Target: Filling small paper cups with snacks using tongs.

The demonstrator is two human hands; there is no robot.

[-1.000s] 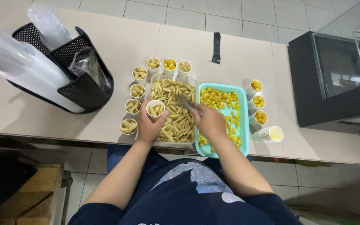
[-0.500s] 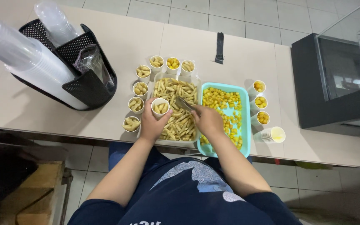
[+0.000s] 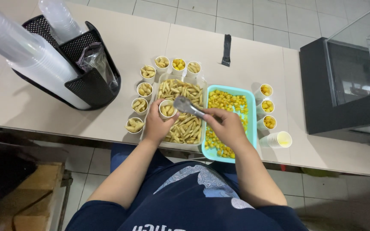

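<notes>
The left hand point(image 3: 156, 125) holds a small white paper cup point(image 3: 167, 108) near the middle of the frame, its fingers wrapped around the cup wall. The cup has pale stick snacks inside and is over the left edge of the clear tray point(image 3: 182, 143), which is full of the same snacks. The right hand point(image 3: 227, 127) grips metal tongs point(image 3: 186, 105), fingers closed on the handle; the tongs' tip is just beside the cup rim. Right of the clear tray lies a turquoise tray point(image 3: 252, 124) with yellow pieces. Filled cups point(image 3: 144, 89) stand in a row on the table point(image 3: 120, 51) to the left and above the trays. A black basket point(image 3: 91, 87) with plastic cup stacks is in the upper left.
</notes>
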